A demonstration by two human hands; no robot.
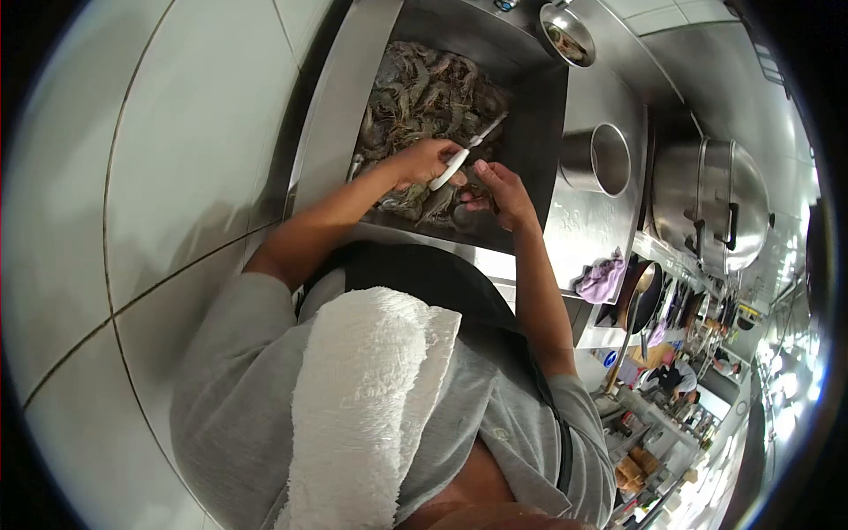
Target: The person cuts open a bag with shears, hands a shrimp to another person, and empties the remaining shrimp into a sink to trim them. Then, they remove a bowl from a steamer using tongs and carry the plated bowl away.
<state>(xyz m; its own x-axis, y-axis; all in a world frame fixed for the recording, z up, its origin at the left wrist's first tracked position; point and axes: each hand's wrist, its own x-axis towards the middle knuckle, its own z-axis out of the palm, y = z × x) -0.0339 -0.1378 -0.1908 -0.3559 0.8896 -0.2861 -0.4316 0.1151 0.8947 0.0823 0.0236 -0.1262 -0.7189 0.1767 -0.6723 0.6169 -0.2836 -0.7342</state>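
Over a metal sink (pixel 541 115), my left hand (pixel 422 164) is closed round a pair of white-handled scissors (pixel 452 168). Their metal end points up and to the right, away from my body. Close beside it, my right hand (pixel 502 193) has its thumb and fingers curled round a shrimp (pixel 473 189), which is partly hidden by the fingers. Below both hands, a large heap of raw grey-brown shrimp (pixel 433 93) fills much of the sink.
Right of the sink, the steel counter holds a metal container (pixel 608 159) and a purple cloth (pixel 601 277). A metal bowl (pixel 568 37) stands at the far corner. Further right are a large lidded pot (pixel 724 205) and a ladle (pixel 643 284). White tiles (pixel 194 106) border the left; people work in the background.
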